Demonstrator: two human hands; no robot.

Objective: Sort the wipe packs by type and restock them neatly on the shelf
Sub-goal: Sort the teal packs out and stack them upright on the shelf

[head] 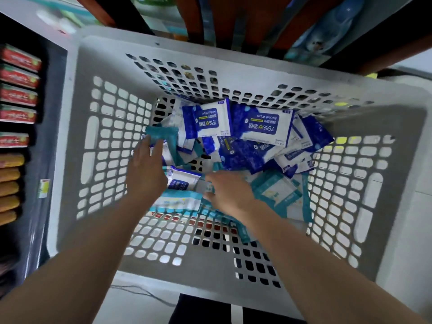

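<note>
A large grey perforated basket (70, 141) fills the view, holding several loose wipe packs. Blue-and-white alcohol wipe packs (266, 127) lie heaped toward the far side. Teal-and-white wipe packs (278, 192) lie nearer me, on the right and centre. My left hand (146, 169) reaches down into the basket with its fingers straight, resting on a teal pack (161, 134) at the left. My right hand (228, 191) is down among the packs at the centre, and its fingertips pinch the edge of a small teal pack (209, 187). A blue pack (184, 181) lies between my two hands.
A shelf on the left carries red boxes (19, 78) and yellow packs (9, 183). More shelving with blurred goods (327, 29) rises beyond the basket's far rim. A pale floor (411, 206) shows at the right.
</note>
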